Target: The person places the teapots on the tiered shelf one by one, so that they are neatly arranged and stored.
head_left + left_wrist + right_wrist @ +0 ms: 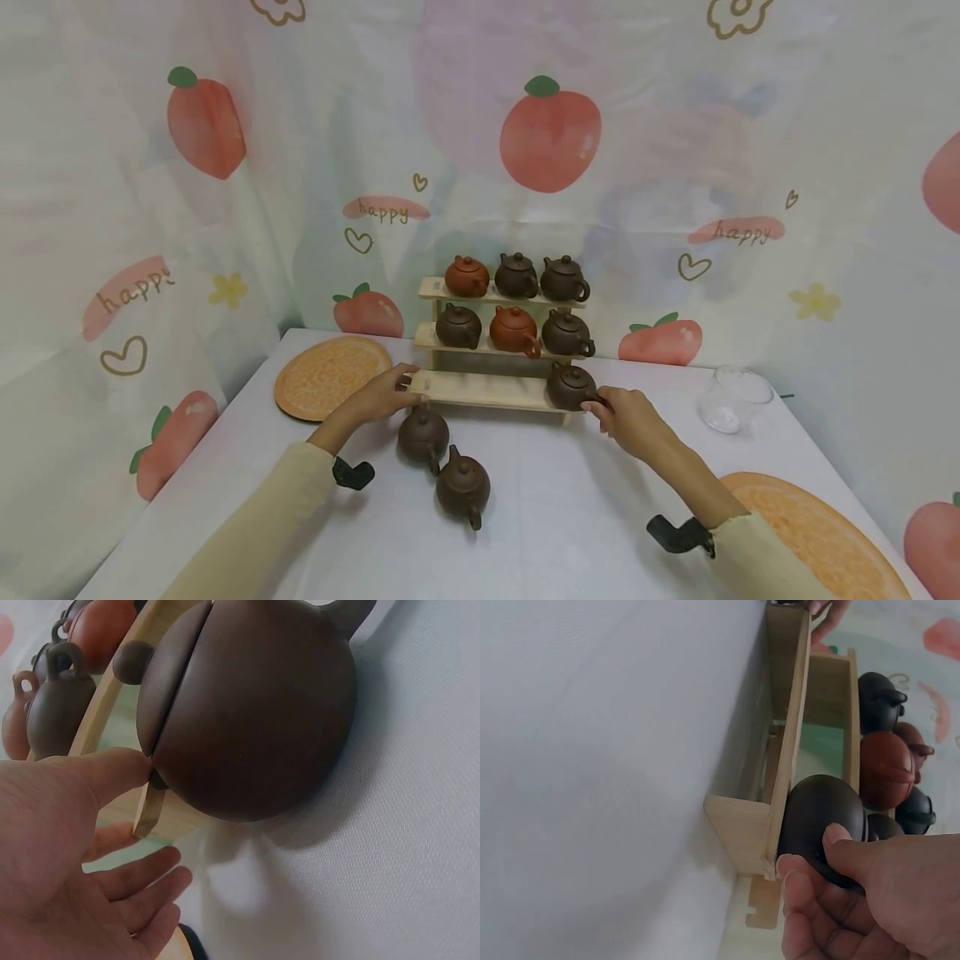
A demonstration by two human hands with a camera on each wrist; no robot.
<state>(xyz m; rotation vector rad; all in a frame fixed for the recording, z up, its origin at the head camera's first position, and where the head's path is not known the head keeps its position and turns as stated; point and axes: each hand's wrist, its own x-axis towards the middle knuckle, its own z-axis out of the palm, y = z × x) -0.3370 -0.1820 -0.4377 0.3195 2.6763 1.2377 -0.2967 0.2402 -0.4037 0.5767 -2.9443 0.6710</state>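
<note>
A three-tier wooden display rack [480, 388] stands at the back of the table. My right hand [630, 421] pinches the handle of a dark brown teapot [572, 387], which sits at the right end of the lowest tier; the right wrist view shows thumb and fingers on that handle. At the left end of the same tier, my left hand [386, 393] holds the board's edge [148, 814] between thumb and forefinger, the other fingers loosely extended. Two more dark teapots stand on the cloth in front, one [423, 435] near the rack and another [462, 485] nearer.
The middle tier carries a red-brown teapot [514, 330] between two dark ones. Another red-brown teapot [467, 277] and two dark ones fill the top tier. Round orange mats lie at left [330, 377] and right [810, 533]. Clear glassware [731, 402] stands at the back right.
</note>
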